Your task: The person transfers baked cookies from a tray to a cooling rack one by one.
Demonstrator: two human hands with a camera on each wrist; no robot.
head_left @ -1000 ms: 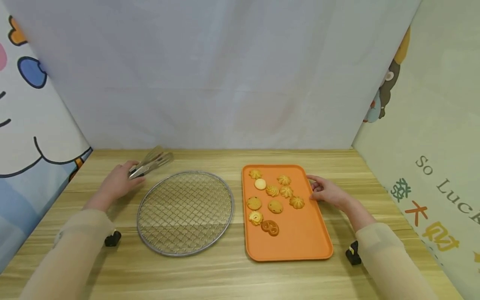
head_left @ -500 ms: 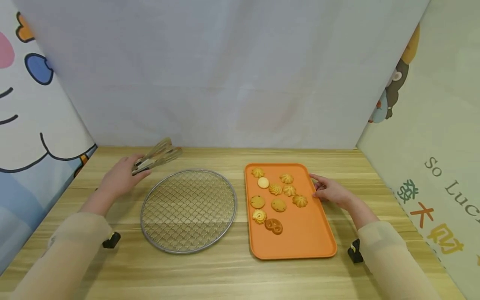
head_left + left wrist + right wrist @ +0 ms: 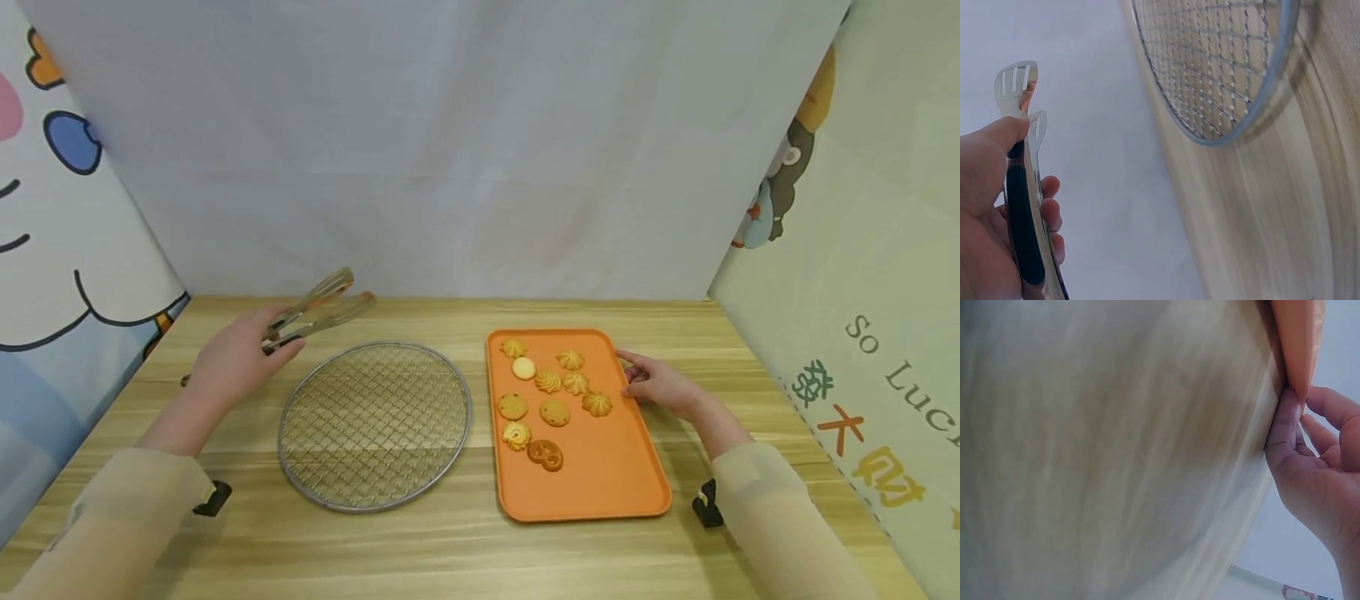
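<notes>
My left hand (image 3: 234, 357) grips a pair of metal tongs (image 3: 347, 309) with black handle inserts, thumb on one arm and fingers wrapped round the other. In the left wrist view, the slotted heads of the tongs (image 3: 1015, 87) stand a little apart with nothing between them. On the right, my right hand (image 3: 663, 387) pinches the long right edge of an orange tray (image 3: 600, 479). The right wrist view has finger and thumb at the rim of the tray (image 3: 1297, 347). Cookies (image 3: 555, 412) of several shapes and a brown pretzel (image 3: 545, 455) lie on the tray.
A round wire rack (image 3: 375, 425) with a metal rim lies on the wooden table (image 3: 420, 550), between the left hand and the tray. A white cloth (image 3: 465, 150) hangs behind the table, with printed panels at both sides.
The left hand has raised the tongs from the table and shifted slightly right. The tongs' heads have spread further apart. Right hand and tray hold their place.
</notes>
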